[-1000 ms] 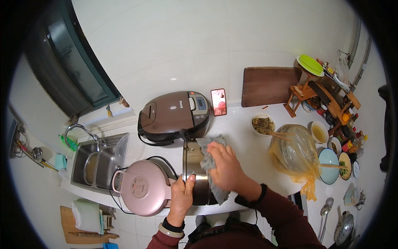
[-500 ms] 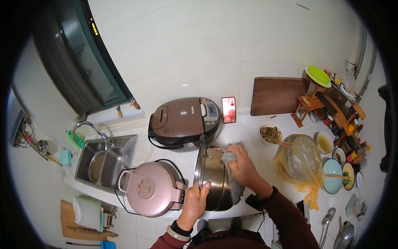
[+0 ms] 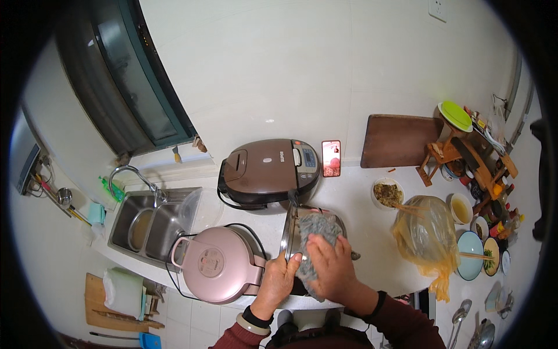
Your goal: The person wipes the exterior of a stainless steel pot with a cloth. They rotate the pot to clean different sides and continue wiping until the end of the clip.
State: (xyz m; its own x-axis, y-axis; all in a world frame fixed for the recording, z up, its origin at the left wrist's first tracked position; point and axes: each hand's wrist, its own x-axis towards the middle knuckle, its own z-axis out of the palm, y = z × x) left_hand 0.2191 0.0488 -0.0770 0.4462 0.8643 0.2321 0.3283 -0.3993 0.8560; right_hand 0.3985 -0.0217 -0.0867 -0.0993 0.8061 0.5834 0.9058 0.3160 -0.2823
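- While the left hand (image 3: 278,285) is clamped on one metal pot (image 3: 292,230) at its near left side, the right hand (image 3: 332,267) lies on one grey cloth (image 3: 318,227) over that pot; whether its fingers pinch the cloth, I cannot tell.
- One pot, near the front edge of the table (image 3: 361,212), just right of one round pink appliance (image 3: 215,264).
- Behind the pot: one brown rice cooker (image 3: 261,168), one phone (image 3: 331,159).
- Far left: one sink (image 3: 150,230), two basins.
- Right: one yellowish plastic bag (image 3: 427,230), one light blue bowl (image 3: 468,267).
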